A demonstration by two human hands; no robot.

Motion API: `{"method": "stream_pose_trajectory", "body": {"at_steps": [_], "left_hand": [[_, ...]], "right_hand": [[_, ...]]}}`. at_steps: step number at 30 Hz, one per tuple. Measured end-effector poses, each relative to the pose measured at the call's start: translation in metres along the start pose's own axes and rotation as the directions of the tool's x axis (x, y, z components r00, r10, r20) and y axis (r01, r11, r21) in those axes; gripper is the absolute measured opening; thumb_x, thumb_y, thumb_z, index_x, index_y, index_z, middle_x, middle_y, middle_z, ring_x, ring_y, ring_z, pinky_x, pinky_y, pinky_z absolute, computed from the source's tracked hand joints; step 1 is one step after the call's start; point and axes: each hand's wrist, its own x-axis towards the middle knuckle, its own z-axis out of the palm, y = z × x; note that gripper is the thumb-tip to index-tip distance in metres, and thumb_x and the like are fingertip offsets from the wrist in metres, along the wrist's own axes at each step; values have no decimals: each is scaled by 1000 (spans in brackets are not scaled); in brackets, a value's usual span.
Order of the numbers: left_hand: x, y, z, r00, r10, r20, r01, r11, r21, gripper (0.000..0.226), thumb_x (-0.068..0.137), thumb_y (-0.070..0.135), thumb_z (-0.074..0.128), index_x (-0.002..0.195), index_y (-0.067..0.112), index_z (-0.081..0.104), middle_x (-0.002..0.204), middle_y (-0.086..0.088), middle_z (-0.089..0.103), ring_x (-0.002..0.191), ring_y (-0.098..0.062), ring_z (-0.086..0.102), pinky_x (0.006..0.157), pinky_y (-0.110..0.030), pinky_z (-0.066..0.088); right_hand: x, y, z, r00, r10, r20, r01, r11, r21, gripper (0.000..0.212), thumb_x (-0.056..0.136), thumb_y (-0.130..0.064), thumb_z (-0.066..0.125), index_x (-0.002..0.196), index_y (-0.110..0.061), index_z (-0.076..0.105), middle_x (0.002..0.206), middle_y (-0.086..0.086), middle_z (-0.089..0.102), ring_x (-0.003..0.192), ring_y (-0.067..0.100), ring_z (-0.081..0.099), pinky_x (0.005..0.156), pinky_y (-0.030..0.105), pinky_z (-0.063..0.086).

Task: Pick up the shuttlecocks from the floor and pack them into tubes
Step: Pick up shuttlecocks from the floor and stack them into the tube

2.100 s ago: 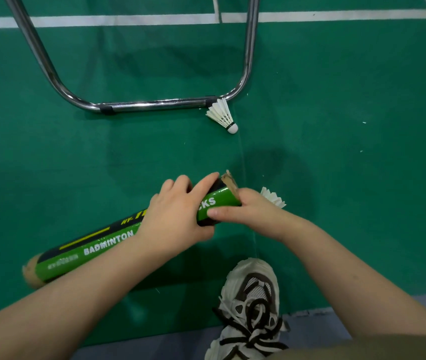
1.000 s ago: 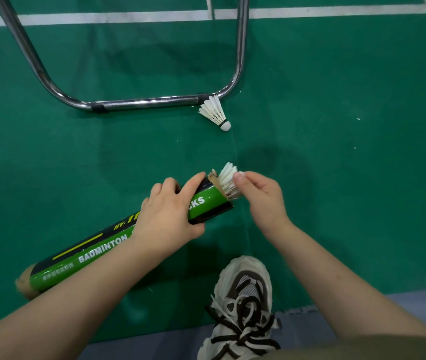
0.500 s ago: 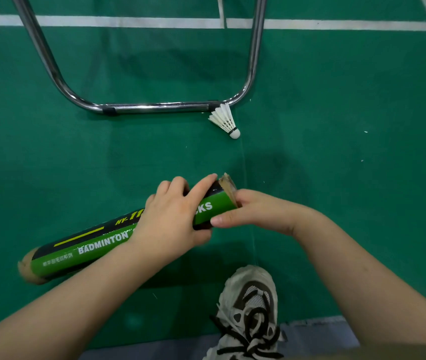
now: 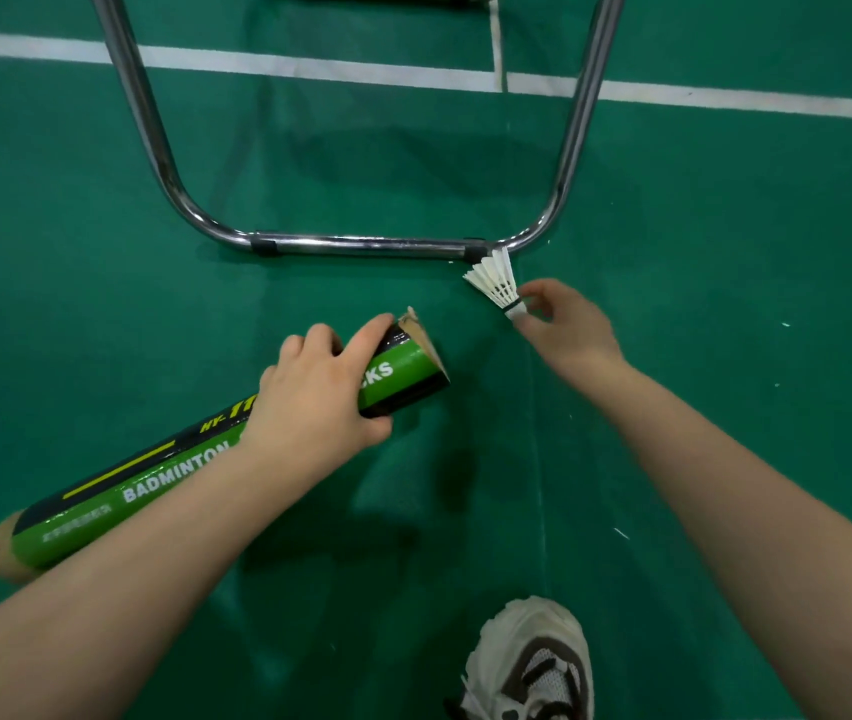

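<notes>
My left hand (image 4: 317, 397) grips a green and black shuttlecock tube (image 4: 154, 470) near its open cardboard mouth, which points up and to the right. The tube slants down to the lower left. A white feather shuttlecock (image 4: 495, 282) lies by the corner of a chrome frame, cork toward me. My right hand (image 4: 567, 330) is at that cork, thumb and fingers pinched around it. What is inside the tube is hidden.
A bent chrome tube frame (image 4: 361, 245) stands on the green court floor just beyond the shuttlecock. A white court line (image 4: 309, 67) runs across the top. My white and brown shoe (image 4: 533, 662) is at the bottom edge.
My right hand has left the tube mouth and reached up and right to the shuttlecock on the floor. The shuttlecock seen at the mouth a second ago no longer shows. My left hand keeps its grip.
</notes>
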Motion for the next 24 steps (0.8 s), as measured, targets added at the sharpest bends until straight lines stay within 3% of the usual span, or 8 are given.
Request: {"method": "stream_pose_trajectory", "body": {"at_steps": [2,4,10,15,19,21,23,24], "left_hand": [[5,-7,-1,1000,-16,9,16,1000,14,89,70,44,67,142,41,14,111,-6,42,104,-28,39,86,-40,42],[9,-10,1,999,-20,26,20,1000,10,89,71,44,66,142,42,12,112,-5,41,105,-26,38,86,-39,42],[18,-16,10,998,-34,61,36,999,-21,88,72,46,65,142,43,10,113,-4,40,105,-25,37,86,-38,42],[23,-15,14,996,-44,84,44,999,-5,88,73,46,64,142,43,9,112,-4,40,104,-25,37,85,-38,42],[24,-12,13,996,-42,84,43,999,-7,89,72,47,64,142,42,9,111,-4,40,104,-25,37,85,-38,42],[24,-12,11,996,-45,75,46,999,-10,89,72,47,64,142,42,10,111,-4,40,104,-25,37,85,-37,41],[23,-13,8,997,-50,60,51,999,-15,89,71,47,65,141,42,11,111,-4,40,104,-25,38,85,-38,42],[22,-13,7,997,-54,51,55,998,-21,88,71,47,65,141,43,11,111,-4,40,104,-25,38,85,-38,42]], "right_hand": [[20,3,10,987,-155,49,162,954,-252,48,85,-22,55,133,-22,46,130,5,51,117,27,44,94,36,39],[36,-2,12,966,-249,67,254,868,-428,58,83,-18,57,138,-23,38,138,4,43,124,30,36,94,41,37],[69,-19,23,934,-341,108,331,709,-623,61,84,-12,53,140,-26,34,146,1,34,134,27,27,104,45,29],[80,-18,34,890,-428,158,392,540,-745,44,88,-14,51,131,-19,46,140,4,42,134,28,29,105,45,25],[79,-13,37,880,-453,141,378,489,-786,26,88,-7,46,106,-10,65,113,8,62,119,28,45,105,43,23],[73,-14,33,899,-430,81,332,550,-766,21,87,-8,47,94,-10,66,97,6,67,103,27,54,105,41,22],[64,-19,25,925,-364,-108,244,788,-565,17,89,-16,48,87,-13,65,87,2,66,90,24,56,100,36,26],[56,-24,17,938,-266,-220,185,926,-328,16,89,-20,50,85,-15,64,82,-1,63,82,20,55,93,33,31]]}}
